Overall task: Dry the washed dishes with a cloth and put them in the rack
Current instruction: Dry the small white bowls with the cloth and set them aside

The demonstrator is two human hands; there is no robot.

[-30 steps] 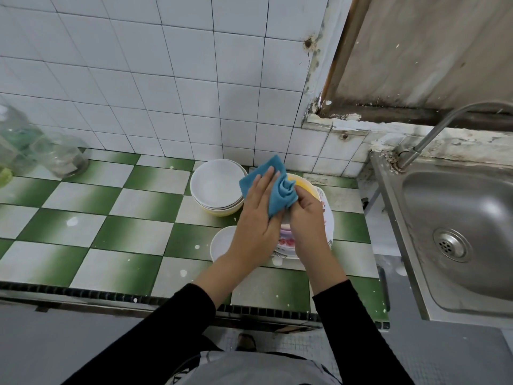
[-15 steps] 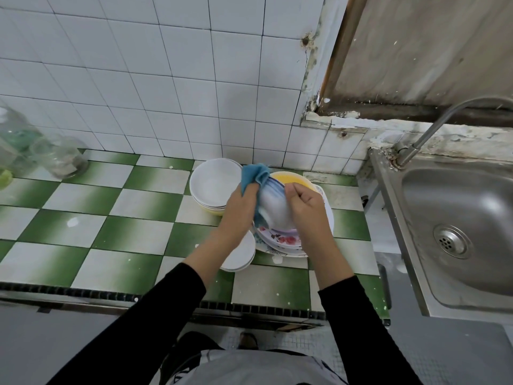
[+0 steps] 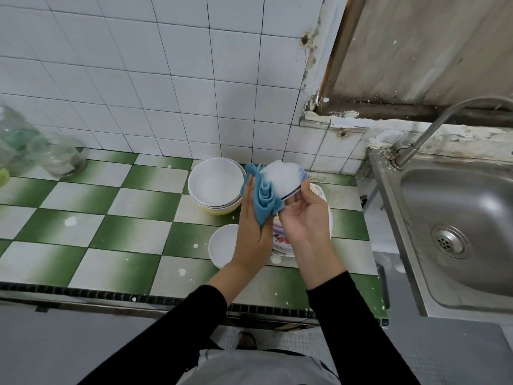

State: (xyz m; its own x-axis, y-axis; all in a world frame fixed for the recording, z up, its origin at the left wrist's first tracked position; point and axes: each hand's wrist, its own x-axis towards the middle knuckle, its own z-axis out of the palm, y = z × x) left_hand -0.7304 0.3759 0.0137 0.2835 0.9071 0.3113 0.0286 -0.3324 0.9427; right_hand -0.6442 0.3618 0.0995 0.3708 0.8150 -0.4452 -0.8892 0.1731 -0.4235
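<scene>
— One steel sink (image 3: 458, 232) fills three o'clock, the biggest thing there. What comes after it?

— The green-and-white counter (image 3: 116, 223). Then a stack of white bowls (image 3: 216, 184) at ten o'clock of the hands, patterned plates (image 3: 280, 241) beneath the hands, and a small white bowl (image 3: 223, 244) at six o'clock of the stack.

— And the dish being dried?

— The person's right hand (image 3: 305, 220) grips a blue-rimmed bowl (image 3: 286, 176) in the air above the plates, with fingers curled under its rim and the thumb on its edge. The bowl sits at twelve o'clock of that palm, tipped so its mouth faces down toward it (it is blurred, so the inside cannot be read).

— The other hand?

— The left hand (image 3: 254, 232) presses a blue cloth (image 3: 263, 200) against the bowl's nine o'clock side. Its fingers are straight and close together, and its thumb is hidden behind the folds.

— Which hand does the next move turn on?

— Probably the right, since it alone grips the bowl. No rack shows anywhere, so which way the bowl must travel cannot be told.
</scene>
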